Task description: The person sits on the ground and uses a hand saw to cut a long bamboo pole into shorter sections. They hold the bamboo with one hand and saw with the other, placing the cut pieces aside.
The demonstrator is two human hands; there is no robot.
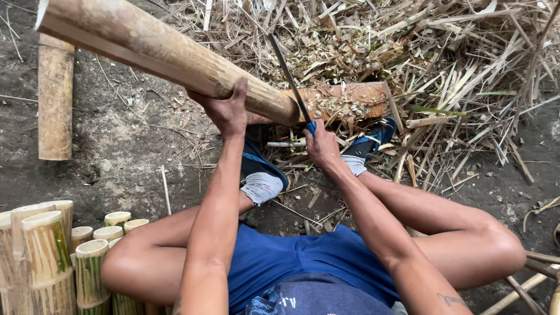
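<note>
Bamboo pole [163, 52], thick and tan, slants from the upper left down to a wooden block [344, 100], where its cut end rests amid a heap of split strips and shavings [443, 64]. The step in hand looks like sawing a length off that end: the left hand [224, 108] is wrapped against the pole just behind the cut, steadying it, while the right hand [319, 146] is closed around the blue handle of a thin-bladed saw [287, 73] whose blade stands right at the pole's end. My judgement is that the next stroke calls for firm downward pressure from the steadying hand so the pole does not roll. A second short bamboo length [55, 99] lies apart on the bare ground at the left. At lower left stand cut bamboo tubes [90, 268], upright and close together, open-topped; they appear hollow and hold nothing visible.
</note>
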